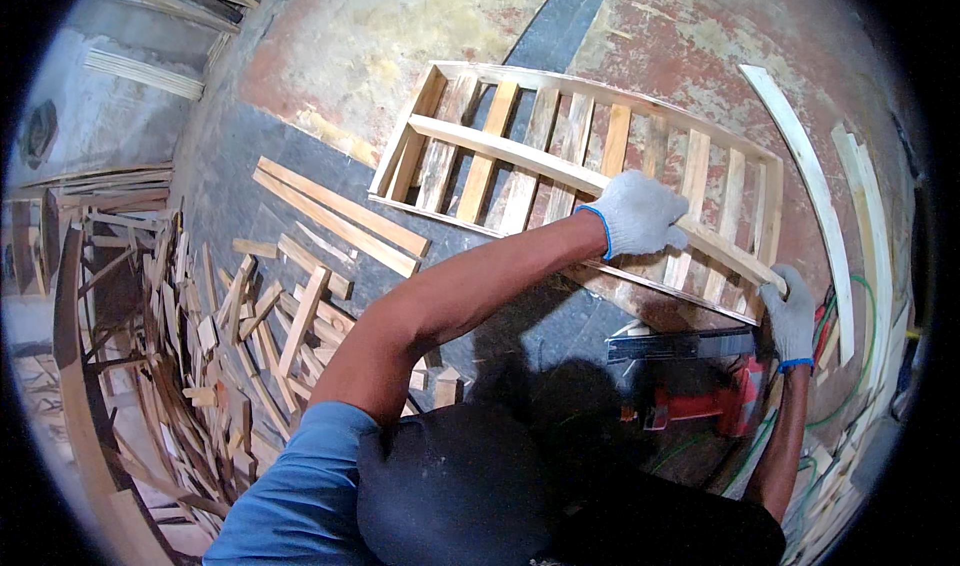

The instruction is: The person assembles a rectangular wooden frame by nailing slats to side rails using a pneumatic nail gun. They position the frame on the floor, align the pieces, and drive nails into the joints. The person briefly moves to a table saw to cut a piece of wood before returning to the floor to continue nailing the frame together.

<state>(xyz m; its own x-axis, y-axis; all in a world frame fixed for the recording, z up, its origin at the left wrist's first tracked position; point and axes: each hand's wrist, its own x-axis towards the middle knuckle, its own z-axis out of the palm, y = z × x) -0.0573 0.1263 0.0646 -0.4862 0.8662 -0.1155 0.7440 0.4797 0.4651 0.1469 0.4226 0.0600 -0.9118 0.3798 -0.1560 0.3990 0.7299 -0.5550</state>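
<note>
A long wooden plank (510,153) lies lengthwise over the slatted wooden frame (650,104) on the floor, angled from the frame's far left corner area toward its near right end. My left hand (640,216), in a white knit glove with a blue cuff, is closed around the plank right of its middle. At the plank's right end, my right hand (790,311), gloved the same way, grips the tip with the thumb on top. Just left of that hand and below the frame lies a red power nailer (700,406) with a dark magazine, partly in shadow.
Two loose strips (340,216) lie left of the frame. Beyond them is a large heap of wood offcuts (235,356). Long pale boards (810,186) lie on the right, near a green hose (868,316). Stacked boards (145,73) are at the far left.
</note>
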